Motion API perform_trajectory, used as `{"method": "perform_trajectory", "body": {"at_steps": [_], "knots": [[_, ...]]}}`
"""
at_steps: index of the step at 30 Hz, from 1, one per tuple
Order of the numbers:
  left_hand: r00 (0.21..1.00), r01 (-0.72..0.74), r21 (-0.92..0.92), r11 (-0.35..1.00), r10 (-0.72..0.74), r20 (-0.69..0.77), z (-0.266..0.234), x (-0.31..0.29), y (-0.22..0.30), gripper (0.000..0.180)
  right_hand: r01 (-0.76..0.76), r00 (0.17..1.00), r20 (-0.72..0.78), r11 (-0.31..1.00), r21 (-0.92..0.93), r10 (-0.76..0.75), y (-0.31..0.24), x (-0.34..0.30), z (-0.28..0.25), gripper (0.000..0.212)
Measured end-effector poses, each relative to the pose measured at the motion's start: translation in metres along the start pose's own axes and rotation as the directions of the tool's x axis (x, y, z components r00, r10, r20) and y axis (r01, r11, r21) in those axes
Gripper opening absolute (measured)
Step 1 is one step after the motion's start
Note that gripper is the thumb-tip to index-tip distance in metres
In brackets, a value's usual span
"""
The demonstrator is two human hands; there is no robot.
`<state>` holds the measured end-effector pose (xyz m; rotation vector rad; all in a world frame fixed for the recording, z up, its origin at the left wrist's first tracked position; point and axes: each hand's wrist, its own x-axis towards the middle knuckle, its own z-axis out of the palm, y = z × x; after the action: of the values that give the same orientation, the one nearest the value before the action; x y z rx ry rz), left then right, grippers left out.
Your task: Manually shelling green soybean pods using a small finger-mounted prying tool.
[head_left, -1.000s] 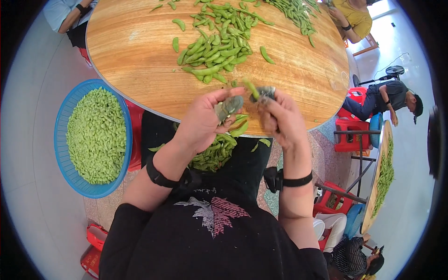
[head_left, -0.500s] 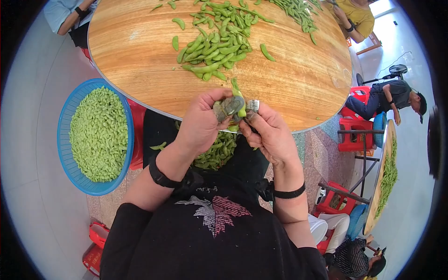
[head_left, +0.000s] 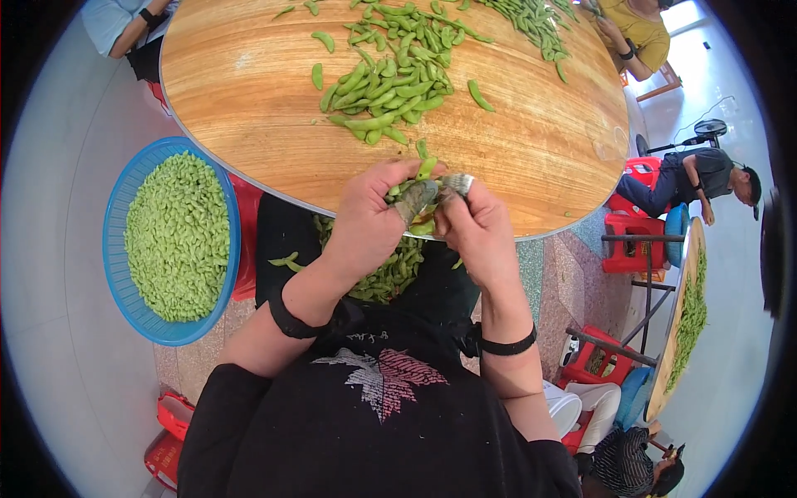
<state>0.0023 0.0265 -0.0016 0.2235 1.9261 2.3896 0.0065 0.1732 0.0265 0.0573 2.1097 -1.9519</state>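
Observation:
Over the near edge of the round wooden table [head_left: 274, 124], my two hands meet around a green edamame pod [head_left: 425, 168]. My left hand [head_left: 365, 217] is closed on it, the thumb in a worn grey-green wrapping, with more green showing inside the fingers. My right hand [head_left: 484, 232] pinches at the pod's right side; a silvery band circles one of its digits. My fingers partly hide the pod, so I cannot tell whether it is split. Just beyond lies a pile of whole edamame pods [head_left: 386, 87]. Below my hands, more pods and husks [head_left: 390, 270] fill my lap.
At my left stands a blue basket [head_left: 116, 249] full of shelled beans [head_left: 177, 236]. Another pod heap [head_left: 531, 29] lies at the table's far right. People sit across the table and at right, near red stools [head_left: 628, 242] and a second table [head_left: 664, 386] with greens.
The pod has sunk lower between my hands, and less of it shows. My right hand has turned, bringing its banded digit over toward the left thumb.

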Motion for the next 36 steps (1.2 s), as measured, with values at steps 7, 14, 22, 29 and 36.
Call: {"method": "perform_trajectory", "body": {"at_steps": [7,14,22,29,36], "knots": [[0.98,-0.156,0.544,0.825,0.197,-0.018,0.001,-0.002,0.013,0.048,0.112,0.987,-0.089,0.977,-0.181,-0.13,-0.005,0.014,-0.002,0.016],[0.988,-0.045,0.298,0.954,-0.002,0.154,-0.016,0.003,0.021,0.048,0.052,0.994,0.102,0.996,-0.077,-0.044,0.001,0.011,-0.008,0.013],[0.936,0.337,-0.539,0.772,-0.214,0.28,-0.022,0.01,0.005,0.041,0.398,0.917,0.094,0.895,-0.202,-0.387,0.005,0.017,-0.006,0.011],[0.951,0.306,-0.42,0.854,-0.261,0.164,-0.025,0.011,0.001,0.022,0.465,0.797,0.142,0.447,-0.764,-0.587,-0.011,0.007,0.008,0.012],[0.996,-0.083,-0.064,0.994,0.081,-0.036,-0.018,0.011,-0.011,0.019,0.477,0.773,0.108,0.46,-0.749,-0.625,-0.002,0.007,0.018,0.01]]}}
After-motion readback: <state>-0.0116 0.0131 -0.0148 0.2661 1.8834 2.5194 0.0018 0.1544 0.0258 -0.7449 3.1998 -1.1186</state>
